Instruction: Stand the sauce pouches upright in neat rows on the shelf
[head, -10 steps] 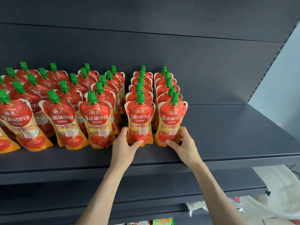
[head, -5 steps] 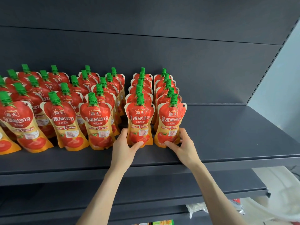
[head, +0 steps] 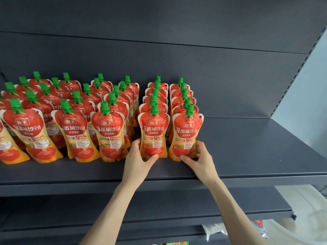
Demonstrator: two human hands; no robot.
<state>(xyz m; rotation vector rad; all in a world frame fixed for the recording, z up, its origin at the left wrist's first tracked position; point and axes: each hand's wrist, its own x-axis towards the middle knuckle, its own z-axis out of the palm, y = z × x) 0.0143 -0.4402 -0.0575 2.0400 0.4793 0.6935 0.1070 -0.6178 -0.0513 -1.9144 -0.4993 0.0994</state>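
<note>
You face a dark grey metal shelf point(head: 247, 147) that carries red-and-orange plastic sauce pouches point(head: 108, 131) with green screw caps, all standing upright with their printed fronts toward you. Five columns are fully in view, each running from the near edge toward the far dark grey back panel point(head: 212, 71). Each column is five pouches deep, which makes twenty-five. Further left more pouches are cut off by the edge of the view, so their number cannot be told. The two right columns stand close together, with a somewhat wider gap between them and the three columns on their left. Both of your hands are at the near ends of those two right columns, one pouch in each. Your left hand point(head: 139, 160) grips the second-column front pouch point(head: 154, 131) low down. Its thumb lies across the bottom of the pouch's front and its fingers curl round the left side. Your right hand point(head: 200, 160) grips the rightmost front pouch point(head: 187, 133) at its base, thumb along the bottom front edge and fingers curled round the right side. Both held pouches stand upright on the shelf, just beside each other and directly in front of the four behind them. Below, near you, there is one lower dark grey shelf point(head: 177, 206), and one crumpled clear plastic wrapper point(head: 214, 230) shows under it on the right.
</note>
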